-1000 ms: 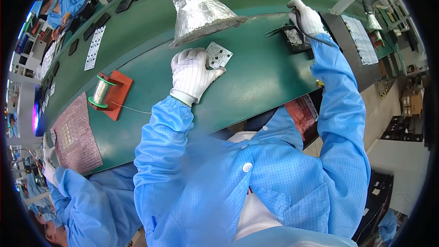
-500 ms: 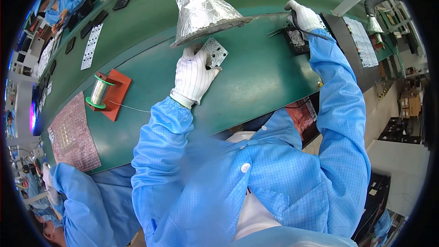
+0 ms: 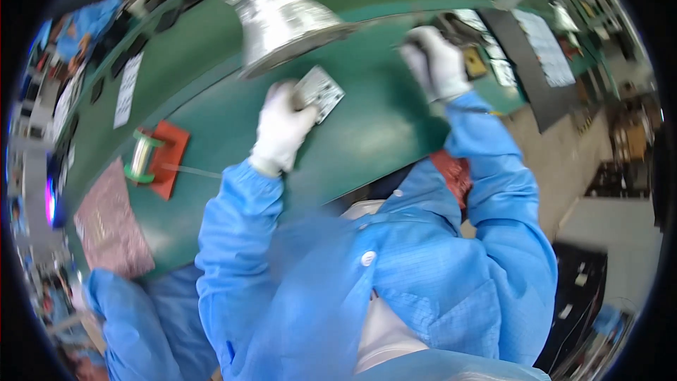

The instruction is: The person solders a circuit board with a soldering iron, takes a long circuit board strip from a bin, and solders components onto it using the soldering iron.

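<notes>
My left hand (image 3: 282, 121), in a white glove, grips a small pale circuit board (image 3: 321, 94) with dark parts on it. The board is tilted over the green bench below the foil-wrapped extraction hood (image 3: 285, 21). To the right, my gloved right hand (image 3: 435, 63) is closed and smeared by motion, above the bench. It appears to hold a soldering iron, mostly hidden by the fingers and blurred. A solder wire spool (image 3: 142, 157) with green rims stands on a red-brown holder (image 3: 169, 162). Its wire (image 3: 192, 170) runs toward my left sleeve.
Pink bubble wrap (image 3: 111, 222) lies at the bench's left end, near another person's blue sleeve (image 3: 127, 310). A dark mat (image 3: 525, 63) with a pale board panel (image 3: 543, 46) is at right. A yellow block (image 3: 474, 62) stands beside my right hand. A board strip (image 3: 127, 90) lies far left.
My right hand has moved left and toward me, away from the black stand, with the soldering iron. My left hand still holds the board. The whole view has shifted and blurred.
</notes>
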The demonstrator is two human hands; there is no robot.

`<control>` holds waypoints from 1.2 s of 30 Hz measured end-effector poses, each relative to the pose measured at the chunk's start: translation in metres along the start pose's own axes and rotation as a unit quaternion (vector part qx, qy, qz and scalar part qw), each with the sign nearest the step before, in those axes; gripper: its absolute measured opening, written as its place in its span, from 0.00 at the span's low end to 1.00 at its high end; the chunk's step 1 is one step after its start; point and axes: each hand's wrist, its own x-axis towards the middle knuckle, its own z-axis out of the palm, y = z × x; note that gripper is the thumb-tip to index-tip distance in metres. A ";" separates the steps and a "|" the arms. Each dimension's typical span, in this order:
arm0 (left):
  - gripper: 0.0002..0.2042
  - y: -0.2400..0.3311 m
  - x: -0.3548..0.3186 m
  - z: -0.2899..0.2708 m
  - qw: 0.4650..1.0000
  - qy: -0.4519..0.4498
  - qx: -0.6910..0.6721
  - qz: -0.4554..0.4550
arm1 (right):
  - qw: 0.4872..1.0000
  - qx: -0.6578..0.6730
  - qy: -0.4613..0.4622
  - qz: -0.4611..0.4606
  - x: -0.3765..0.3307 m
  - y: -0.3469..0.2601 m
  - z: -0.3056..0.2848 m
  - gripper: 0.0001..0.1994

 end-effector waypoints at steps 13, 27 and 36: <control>0.15 0.043 -0.024 0.022 0.993 -0.082 -0.081 -0.014 | 0.995 0.029 0.006 -0.099 -0.099 -0.062 0.050 0.17; 0.15 0.030 -0.028 0.026 0.945 -0.106 -0.281 -0.126 | 0.985 0.174 0.023 -0.007 -0.095 -0.048 0.068 0.18; 0.15 0.024 -0.029 0.018 0.992 -0.068 -0.107 -0.023 | 0.970 0.240 0.032 0.020 -0.108 -0.047 0.064 0.19</control>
